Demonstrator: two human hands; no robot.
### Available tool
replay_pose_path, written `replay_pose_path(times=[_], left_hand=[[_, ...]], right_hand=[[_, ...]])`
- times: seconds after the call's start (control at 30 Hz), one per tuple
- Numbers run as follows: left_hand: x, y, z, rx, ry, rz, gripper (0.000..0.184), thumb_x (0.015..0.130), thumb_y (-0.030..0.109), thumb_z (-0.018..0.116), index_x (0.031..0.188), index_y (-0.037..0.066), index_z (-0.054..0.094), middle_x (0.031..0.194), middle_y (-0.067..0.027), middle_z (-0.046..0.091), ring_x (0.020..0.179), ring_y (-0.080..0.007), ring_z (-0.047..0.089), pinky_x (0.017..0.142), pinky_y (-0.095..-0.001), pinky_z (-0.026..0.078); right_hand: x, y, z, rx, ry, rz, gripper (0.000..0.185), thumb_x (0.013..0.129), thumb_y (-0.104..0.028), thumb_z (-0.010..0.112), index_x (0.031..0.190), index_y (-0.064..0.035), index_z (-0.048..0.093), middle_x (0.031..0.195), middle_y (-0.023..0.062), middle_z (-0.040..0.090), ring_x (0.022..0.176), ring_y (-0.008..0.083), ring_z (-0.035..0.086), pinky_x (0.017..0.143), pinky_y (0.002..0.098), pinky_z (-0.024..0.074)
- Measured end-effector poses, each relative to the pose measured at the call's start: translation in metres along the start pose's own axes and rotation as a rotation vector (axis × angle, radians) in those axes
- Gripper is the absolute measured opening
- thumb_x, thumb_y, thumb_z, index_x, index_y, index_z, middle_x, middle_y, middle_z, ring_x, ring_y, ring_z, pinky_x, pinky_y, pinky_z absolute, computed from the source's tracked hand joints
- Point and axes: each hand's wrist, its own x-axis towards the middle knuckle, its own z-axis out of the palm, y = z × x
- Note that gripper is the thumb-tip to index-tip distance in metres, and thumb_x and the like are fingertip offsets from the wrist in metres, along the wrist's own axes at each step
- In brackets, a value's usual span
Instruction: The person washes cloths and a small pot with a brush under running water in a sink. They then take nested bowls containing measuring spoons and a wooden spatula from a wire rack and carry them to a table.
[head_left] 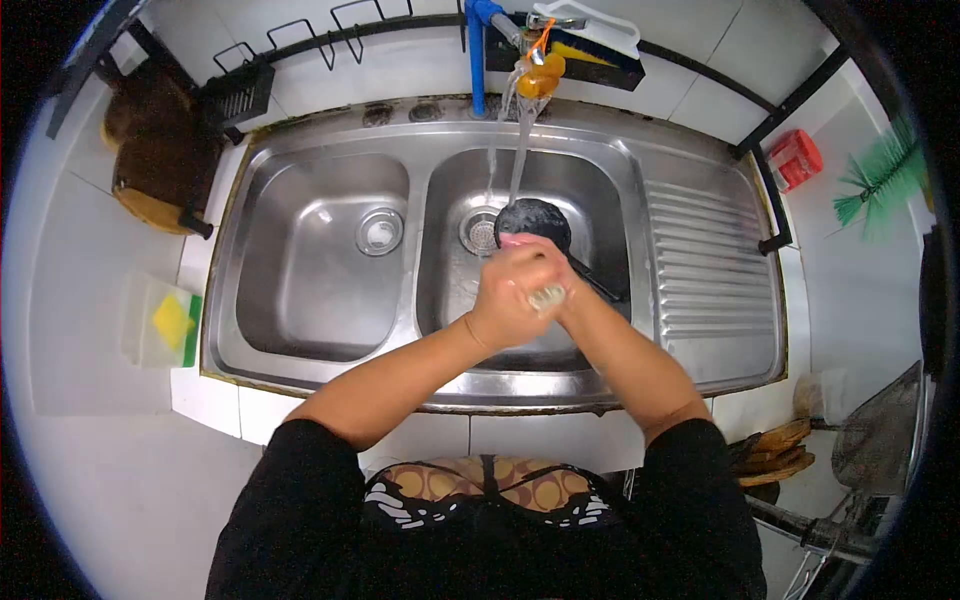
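My left hand (510, 292) and my right hand (566, 284) are pressed together above the right-hand sink basin (590, 190). The left fingers wrap over the right hand, and both look wet and slightly blurred. A small pale, whitish lump (547, 297) shows between them; I cannot tell whether it is soap, a scrubber or foam. Below and beyond the hands, a small black frying pan (535, 222) lies in the basin, its handle (598, 283) pointing toward the lower right. Running water (521, 150) falls from the faucet (540, 78) onto the pan, beside the drain (481, 231).
To the left is a second basin (300, 265) with its own drain (380, 232). A ribbed drainboard (712, 260) lies right. A container with a yellow sponge (174, 321) stands at the left edge. A brush (590, 50) rests on the shelf behind; a green bristled brush (885, 180) hangs right.
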Motion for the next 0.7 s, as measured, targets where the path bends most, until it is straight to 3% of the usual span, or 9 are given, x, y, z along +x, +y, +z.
replay_pose_path(times=[0.03,0.13,0.17,0.27,0.3,0.5,0.6,0.63,0.7], left_hand=[[-0.003,-0.001,0.008,0.025,0.031,0.112,0.012,0.057,0.009,0.064,0.065,0.009,0.055,0.071,-0.0058,0.053,0.066,-0.026,0.054,0.06,-0.0354,0.043],[-0.007,0.002,0.007,0.052,-0.195,0.323,0.013,0.054,0.012,0.063,0.061,0.011,0.052,0.067,-0.0046,0.049,0.067,-0.0242,0.053,0.06,-0.0351,0.041],[-0.009,0.0,0.008,0.067,-0.254,0.361,0.013,0.054,0.013,0.062,0.061,0.011,0.052,0.068,-0.0043,0.049,0.067,-0.0236,0.053,0.062,-0.0346,0.042],[-0.016,-0.004,0.014,0.102,-0.427,0.482,0.011,0.054,0.017,0.059,0.06,0.012,0.051,0.07,-0.0033,0.049,0.068,-0.0218,0.053,0.066,-0.0331,0.044],[-0.021,-0.008,0.018,0.146,-0.47,0.498,0.009,0.056,0.018,0.058,0.06,0.013,0.052,0.07,-0.0028,0.05,0.068,-0.0213,0.053,0.066,-0.0325,0.043],[-0.049,-0.045,0.054,0.335,-0.662,0.534,0.01,0.063,0.021,0.054,0.067,0.013,0.059,0.075,-0.0061,0.056,0.076,-0.0224,0.056,0.069,-0.0359,0.045],[-0.077,-0.074,0.084,0.294,-0.68,0.437,0.012,0.065,0.022,0.056,0.069,0.012,0.06,0.075,-0.009,0.057,0.076,-0.0244,0.058,0.07,-0.0376,0.046],[-0.081,-0.072,0.085,0.249,-0.651,0.439,0.011,0.066,0.023,0.055,0.069,0.013,0.06,0.075,-0.0082,0.057,0.076,-0.0241,0.058,0.07,-0.0373,0.046],[-0.081,-0.066,0.081,0.178,-0.585,0.44,0.011,0.069,0.023,0.055,0.071,0.014,0.061,0.076,-0.0065,0.058,0.077,-0.0234,0.058,0.07,-0.0367,0.045]], right_hand=[[0.015,-0.005,-0.013,-0.003,-0.153,0.256,0.02,0.078,-0.027,0.061,0.08,-0.0069,0.059,0.078,0.0036,0.061,0.071,0.0139,0.058,0.066,0.0243,0.0447],[0.026,-0.016,-0.004,-0.342,-0.135,0.423,0.02,0.078,-0.027,0.062,0.075,-0.0077,0.058,0.073,0.0027,0.059,0.066,0.0124,0.055,0.062,0.0248,0.0426],[0.024,-0.014,0.002,-0.495,-0.043,0.37,0.023,0.076,-0.027,0.062,0.069,-0.0061,0.057,0.068,0.002,0.057,0.061,0.0115,0.05,0.06,0.0258,0.0406],[0.034,-0.024,0.009,-1.031,-0.352,0.145,0.026,0.072,-0.027,0.063,0.062,-0.0049,0.056,0.063,0.0034,0.056,0.06,0.0112,0.049,0.06,0.0272,0.0397],[0.024,-0.027,0.026,-1.062,-0.296,0.198,0.026,0.071,-0.019,0.062,0.054,-0.0023,0.052,0.058,0.0037,0.051,0.055,0.012,0.045,0.055,0.026,0.0372],[0.039,-0.003,0.015,-1.659,-0.189,0.109,0.02,0.067,-0.018,0.061,0.06,0.0004,0.059,0.061,0.0107,0.059,0.055,0.0202,0.054,0.053,0.0341,0.0419],[0.058,0.03,-0.011,-1.998,-0.206,-0.04,0.021,0.064,-0.02,0.056,0.069,-0.0015,0.064,0.075,0.0209,0.062,0.065,0.0352,0.059,0.064,0.0409,0.0473],[0.051,0.035,-0.009,-1.908,-0.05,0.062,0.022,0.064,-0.02,0.055,0.071,-0.0013,0.065,0.079,0.0213,0.062,0.075,0.0358,0.061,0.07,0.0413,0.048],[0.063,0.046,-0.028,-1.976,-0.116,0.107,0.02,0.066,-0.019,0.056,0.072,-0.0019,0.065,0.08,0.0184,0.063,0.074,0.0317,0.061,0.07,0.0392,0.0478]])
